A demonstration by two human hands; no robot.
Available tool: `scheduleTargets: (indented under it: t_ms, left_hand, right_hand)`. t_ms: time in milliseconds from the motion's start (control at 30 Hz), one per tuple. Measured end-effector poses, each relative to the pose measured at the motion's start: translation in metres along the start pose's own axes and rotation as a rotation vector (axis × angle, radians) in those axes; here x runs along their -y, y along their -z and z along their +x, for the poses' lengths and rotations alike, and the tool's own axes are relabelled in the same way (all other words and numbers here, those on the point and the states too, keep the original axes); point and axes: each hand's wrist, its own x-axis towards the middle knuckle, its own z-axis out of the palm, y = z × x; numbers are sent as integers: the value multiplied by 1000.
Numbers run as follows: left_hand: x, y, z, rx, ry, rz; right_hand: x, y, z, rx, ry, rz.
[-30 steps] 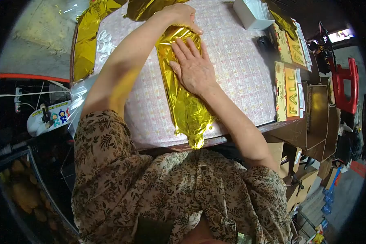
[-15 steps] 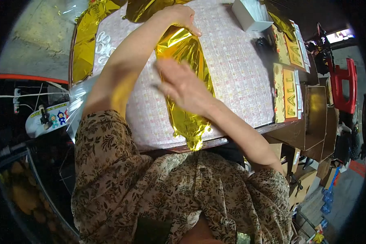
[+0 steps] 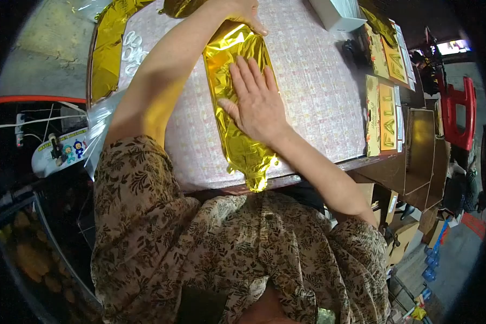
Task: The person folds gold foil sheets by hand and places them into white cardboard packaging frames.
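Note:
A flat gold foil balloon [image 3: 248, 156] lies lengthwise on the table, its narrow tail at the front edge nearest me. My right hand [image 3: 258, 105] rests palm down on its middle, with the fingers stretched and slightly spread. At the far end of the foil, my left hand [image 3: 245, 13] bends over the edge and grips it there; part of that hand is cut off by the top of the view. My left forearm crosses the table's left side. More gold foil [image 3: 107, 59] hangs along the left edge, and another piece [image 3: 181, 6] lies at the back.
White loops [image 3: 132, 53] lie at left on the patterned tablecloth [image 3: 313, 97]. At back right stand a white box [image 3: 337, 16] and a small black object [image 3: 352, 51]. Packets marked FALL [image 3: 386, 119] line the right edge, with cardboard boxes [image 3: 418, 146] and a red stool [image 3: 459, 116] beyond.
My right hand, blurred before, now lies flat and still on the foil. The table has shifted slightly upward in view. My left hand stays at the far end.

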Motion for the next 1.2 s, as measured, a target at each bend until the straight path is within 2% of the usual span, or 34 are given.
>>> scheduleTargets:
  t_ms: [33,67,100,167,200,367,400,433,500,533,600,700,900,1000,1167,1200]
  left_hand:
    - [10,-6,7,-8,-14,-24]
    - [5,-10,-27,-265,-231,5]
    - [2,-6,-23,-266,-229,4]
    - [-5,3,-11,-12,-15,63]
    - [-6,4,-13,-15,-12,65]
    - [0,1,-35,-576,-233,-271]
    - [1,1,-44,-493,-259,-267]
    - [1,-11,-54,-497,-255,-261]
    - [3,-57,-64,-642,-502,-297]
    - [4,-69,-68,-646,-497,-290]
    - [7,-89,-77,-568,-403,67]
    - [14,-106,-73,-522,-343,172]
    - [25,-121,-63,-492,-321,98]
    - [25,-122,-65,-523,-345,153]
    - [22,-122,-66,-499,-319,105]
    - [21,-122,-64,-508,-305,127]
  right_hand:
    - [2,1,-4,5,2,-2]
    - [3,2,-8,8,-1,13]
    - [5,3,-10,10,-3,29]
    - [5,1,-12,2,-8,26]
    - [5,0,-11,-7,-9,20]
    - [4,-4,-11,2,1,16]
    - [4,-5,-11,-1,-5,16]
    - [3,-5,-11,-7,0,18]
    - [3,-7,-11,-3,-6,13]
    - [3,-8,-10,-8,1,15]
    - [3,-8,-10,-14,-2,7]
    - [3,-8,-10,-28,8,6]
    - [1,-7,-15,-86,66,58]
    - [-3,6,-23,5,249,47]
    - [4,32,-65,160,408,99]
    - [5,44,-78,280,461,190]
